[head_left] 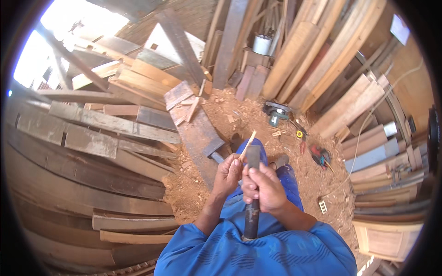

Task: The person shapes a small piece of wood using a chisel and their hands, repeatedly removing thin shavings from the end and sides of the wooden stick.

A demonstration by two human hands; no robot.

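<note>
Close in front of my blue shirt, my left hand [227, 175] pinches a thin, pale wooden stick [249, 141] that slants up and away. My right hand [268, 188] is wrapped round a wide chisel [253, 157]. Its flat grey blade points away from me, and the dark handle [251, 223] runs back toward my belly. The blade stands right beside the stick; whether the two touch I cannot tell. Beyond my left hand, a tool with a flat dark head [213, 143] and a blue-grey handle rests on a worn plank [195, 131].
Stacked boards [92, 165] line the left, and tall planks [294, 55] lean at the back. On the sawdust-covered floor [225, 103] lie a green power tool [275, 115], a yellow tape measure [300, 134] and a red-and-black tool [321, 156]. A pale cord [363, 131] trails at the right.
</note>
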